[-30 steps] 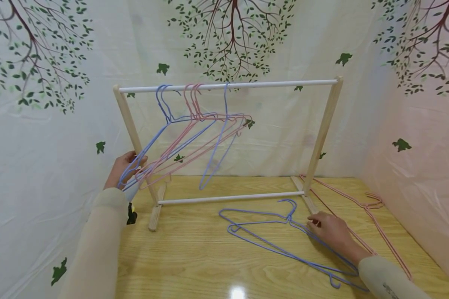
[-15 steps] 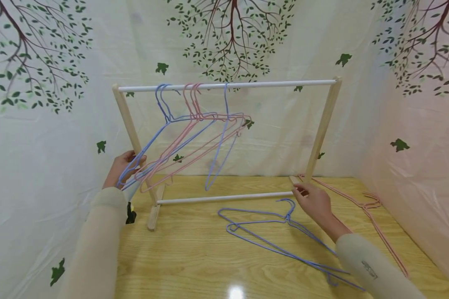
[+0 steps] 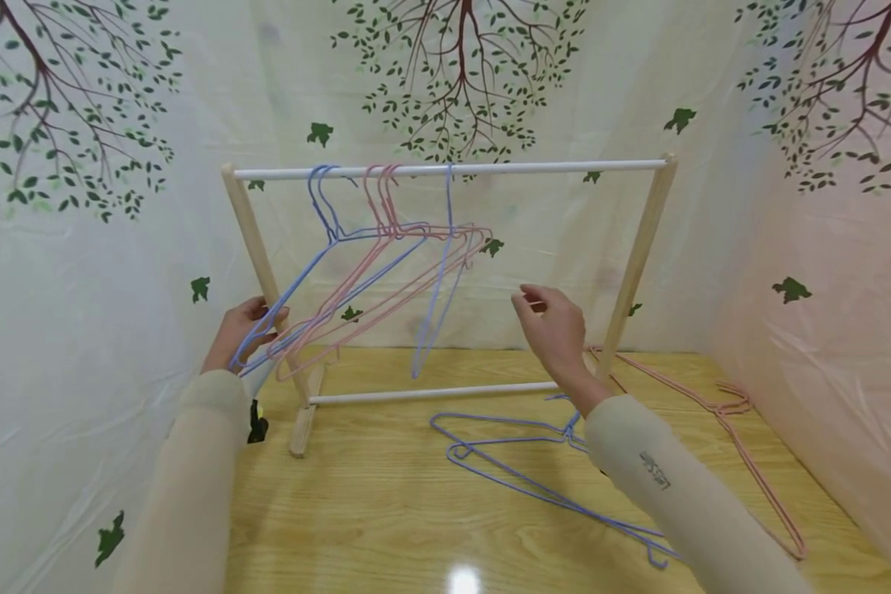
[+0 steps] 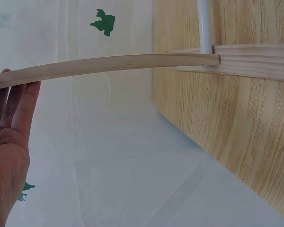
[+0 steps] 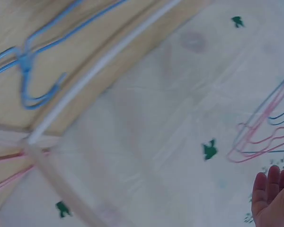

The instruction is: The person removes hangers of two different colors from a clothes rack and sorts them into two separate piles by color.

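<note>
A wooden-post clothes rack (image 3: 638, 239) with a white top bar carries several blue and pink wire hangers. Toward its left end hang blue hangers (image 3: 308, 276), then a group of pink hangers (image 3: 360, 285). A single blue hanger (image 3: 438, 289) hangs further right, turned edge-on. My left hand (image 3: 241, 334) is at the left post (image 4: 109, 63); its straight fingers meet the wood, and one fingertip shows past it. Right of the lone hanger, my right hand (image 3: 554, 326) is in mid-air, fingers loosely bent, holding nothing.
Blue hangers (image 3: 505, 485) lie overlapped on the wooden table (image 3: 371, 511), partly under the right sleeve (image 3: 661, 478). Pink hangers (image 3: 750, 454) lie at the table's right side. A white lower bar (image 3: 423, 394) joins the rack's feet. Leaf-printed sheeting surrounds everything.
My right hand has risen from the hangers on the table, up and leftward, passing the rack's right foot. The lone blue hanger's lower end has swung slightly right. The left hand stays at its post.
</note>
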Available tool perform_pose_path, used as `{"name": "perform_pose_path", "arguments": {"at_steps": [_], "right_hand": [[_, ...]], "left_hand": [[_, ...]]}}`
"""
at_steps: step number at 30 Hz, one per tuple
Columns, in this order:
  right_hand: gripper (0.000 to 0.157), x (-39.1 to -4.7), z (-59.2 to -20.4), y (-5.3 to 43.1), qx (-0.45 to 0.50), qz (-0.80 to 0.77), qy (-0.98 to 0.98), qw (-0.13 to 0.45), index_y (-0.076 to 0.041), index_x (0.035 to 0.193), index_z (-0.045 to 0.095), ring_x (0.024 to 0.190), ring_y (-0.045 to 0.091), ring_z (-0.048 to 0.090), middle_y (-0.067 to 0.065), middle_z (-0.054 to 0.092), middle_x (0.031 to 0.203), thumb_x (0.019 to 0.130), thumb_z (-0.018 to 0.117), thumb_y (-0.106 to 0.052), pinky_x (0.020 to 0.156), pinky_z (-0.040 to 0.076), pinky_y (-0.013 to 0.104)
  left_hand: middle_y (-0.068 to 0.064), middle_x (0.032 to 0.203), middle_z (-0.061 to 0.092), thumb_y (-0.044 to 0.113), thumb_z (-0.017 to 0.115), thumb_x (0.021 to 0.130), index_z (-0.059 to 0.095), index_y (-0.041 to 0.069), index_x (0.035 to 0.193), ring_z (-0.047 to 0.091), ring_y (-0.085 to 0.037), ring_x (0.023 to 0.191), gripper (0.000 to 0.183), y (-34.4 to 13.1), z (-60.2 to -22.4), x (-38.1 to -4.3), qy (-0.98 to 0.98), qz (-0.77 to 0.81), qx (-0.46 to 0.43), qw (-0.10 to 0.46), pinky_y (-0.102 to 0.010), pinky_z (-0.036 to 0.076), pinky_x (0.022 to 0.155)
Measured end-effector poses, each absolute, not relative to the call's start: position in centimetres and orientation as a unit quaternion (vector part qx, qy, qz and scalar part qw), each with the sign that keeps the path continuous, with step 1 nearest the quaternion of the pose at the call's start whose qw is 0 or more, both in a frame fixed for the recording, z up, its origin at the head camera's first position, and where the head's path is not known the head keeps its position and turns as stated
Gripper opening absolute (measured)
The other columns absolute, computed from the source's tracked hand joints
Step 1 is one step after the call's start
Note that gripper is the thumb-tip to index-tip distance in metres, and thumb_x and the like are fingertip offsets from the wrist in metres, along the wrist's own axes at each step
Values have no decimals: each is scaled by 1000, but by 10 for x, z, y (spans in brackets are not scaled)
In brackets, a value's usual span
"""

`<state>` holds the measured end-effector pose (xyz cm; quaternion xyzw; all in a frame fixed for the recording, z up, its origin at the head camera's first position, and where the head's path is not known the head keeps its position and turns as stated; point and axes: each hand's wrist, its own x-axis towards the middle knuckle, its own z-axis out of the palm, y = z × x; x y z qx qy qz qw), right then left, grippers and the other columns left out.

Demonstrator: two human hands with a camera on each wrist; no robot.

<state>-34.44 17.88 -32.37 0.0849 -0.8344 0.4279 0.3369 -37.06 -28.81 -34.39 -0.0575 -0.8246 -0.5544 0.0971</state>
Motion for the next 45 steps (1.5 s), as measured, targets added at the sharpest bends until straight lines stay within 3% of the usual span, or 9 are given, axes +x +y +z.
{"name": "perform_pose_path", "arguments": {"at_steps": [5,7,9,15,23,31,38,42,45], "right_hand": [[32,-341,-296,140,72,453,-827,324,-9,117,74,91,23,69,7,73,103,94,69,-31,77,53,42],[33,-341,-288,127,64,462,-824,321,-11,116,75,90,21,69,5,73,102,94,69,-33,76,53,41],[34,-340,-281,114,55,471,-821,319,-12,115,75,89,20,69,3,74,100,93,68,-36,75,53,41],[37,-339,-270,86,23,478,-827,296,-18,112,76,88,17,66,-2,73,96,91,67,-47,74,50,41],[37,-337,-273,80,2,476,-839,264,-17,113,77,87,19,66,-1,73,95,89,71,-45,73,52,42],[23,-339,-271,99,-9,473,-833,287,-19,100,81,82,19,69,-2,75,91,89,70,-36,67,53,41],[20,-339,-268,118,-24,457,-837,299,-19,99,81,86,21,68,-1,75,93,91,68,-32,70,53,43],[20,-340,-267,130,-32,446,-841,305,-19,100,81,89,23,68,0,75,94,91,68,-31,71,52,45],[22,-341,-266,140,-39,440,-844,306,-18,101,81,91,24,68,1,75,97,92,67,-31,72,52,46]], "left_hand": [[-33,144,42,29,56,102,26,-6,153,46,-43,128,69,-288,-343,-373,-833,-543,-53,93,-32,52,94],[-33,145,41,30,57,102,24,-7,154,43,-45,130,71,-287,-342,-372,-833,-543,-49,94,-41,50,100],[-33,147,38,31,56,102,22,-6,154,42,-46,131,72,-286,-340,-370,-835,-540,-47,94,-44,48,102],[-33,148,37,27,56,102,23,-7,154,41,-44,133,70,-278,-329,-356,-827,-553,-43,92,-28,52,94],[-32,150,34,28,58,101,21,-5,155,39,-42,134,73,-273,-324,-349,-810,-580,-44,77,-50,41,107],[-28,150,38,36,60,100,23,-1,156,43,-40,132,76,-285,-340,-369,-823,-559,-43,91,-32,52,97],[-34,146,38,26,54,102,22,-8,153,41,-47,132,69,-270,-323,-341,-827,-552,-55,88,-51,42,106],[-34,147,37,23,55,102,22,-9,153,40,-48,132,68,-266,-318,-333,-823,-560,-46,84,-28,52,94],[-34,148,36,25,56,102,23,-8,153,39,-48,132,69,-268,-321,-336,-818,-566,-45,85,-14,51,80]]}}
